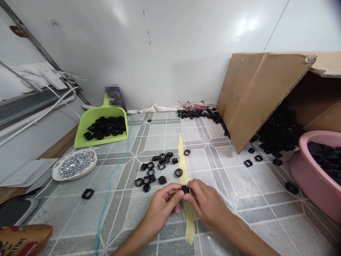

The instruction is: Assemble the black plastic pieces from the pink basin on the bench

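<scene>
Between the fingertips of both hands is a small black ring-like part (184, 189), mostly covered by the fingers. My left hand (167, 200) pinches it from the left, and my right hand (202, 198) grips it from the right. Just beyond the hands, a loose group of black rings (151, 172) lies on the tiled surface. One black ring (178, 172) rests on the yellow strip (190, 222), close to my fingers, and another black ring (187, 152) sits a little farther off.
A green dustpan (80, 132) with black parts and a white plate (93, 164) of small shiny metal pieces stand at left. A blue cord (110, 185) crosses the surface. At right are a cardboard box (247, 92) spilling black parts and a pink tub (301, 167).
</scene>
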Tool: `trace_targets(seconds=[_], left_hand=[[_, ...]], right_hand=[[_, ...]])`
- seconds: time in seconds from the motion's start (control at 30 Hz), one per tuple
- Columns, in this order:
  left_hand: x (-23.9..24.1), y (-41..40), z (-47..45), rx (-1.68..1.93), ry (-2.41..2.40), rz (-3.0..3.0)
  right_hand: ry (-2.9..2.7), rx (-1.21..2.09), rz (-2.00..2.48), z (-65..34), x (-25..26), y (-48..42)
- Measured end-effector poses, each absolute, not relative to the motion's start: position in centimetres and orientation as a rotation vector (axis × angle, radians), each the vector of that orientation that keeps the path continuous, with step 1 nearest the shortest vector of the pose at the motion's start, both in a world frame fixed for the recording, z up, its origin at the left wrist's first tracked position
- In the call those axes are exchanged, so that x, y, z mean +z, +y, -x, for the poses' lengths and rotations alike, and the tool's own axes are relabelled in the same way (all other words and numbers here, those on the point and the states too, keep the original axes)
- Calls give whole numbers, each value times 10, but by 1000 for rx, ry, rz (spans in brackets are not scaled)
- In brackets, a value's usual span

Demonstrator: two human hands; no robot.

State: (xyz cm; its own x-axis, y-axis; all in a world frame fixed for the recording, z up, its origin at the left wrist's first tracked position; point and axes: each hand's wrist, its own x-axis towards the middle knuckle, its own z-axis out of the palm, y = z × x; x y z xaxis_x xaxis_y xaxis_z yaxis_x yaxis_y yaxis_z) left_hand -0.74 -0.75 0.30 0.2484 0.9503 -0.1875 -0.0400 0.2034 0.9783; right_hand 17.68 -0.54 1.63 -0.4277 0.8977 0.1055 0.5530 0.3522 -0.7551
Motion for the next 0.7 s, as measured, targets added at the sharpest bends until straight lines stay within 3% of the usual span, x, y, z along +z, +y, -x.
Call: trace_targets(seconds=[0.23,0.43,0.6,0.7], left_hand=[[-1,-20,4,1034,1161,-1173],[5,-21,1,946,1054,-1089],[2,-29,7,1017,1204,-1471],[0,-29,12,1067,1201,-1885]], right_hand=[[-1799,1289,1343,-163,18,-13],[-2043,675,1186,-167,17,-14],[-1594,1346,1322,-158,18,-17],[-1388,1573,1329,-157,18,-15]])
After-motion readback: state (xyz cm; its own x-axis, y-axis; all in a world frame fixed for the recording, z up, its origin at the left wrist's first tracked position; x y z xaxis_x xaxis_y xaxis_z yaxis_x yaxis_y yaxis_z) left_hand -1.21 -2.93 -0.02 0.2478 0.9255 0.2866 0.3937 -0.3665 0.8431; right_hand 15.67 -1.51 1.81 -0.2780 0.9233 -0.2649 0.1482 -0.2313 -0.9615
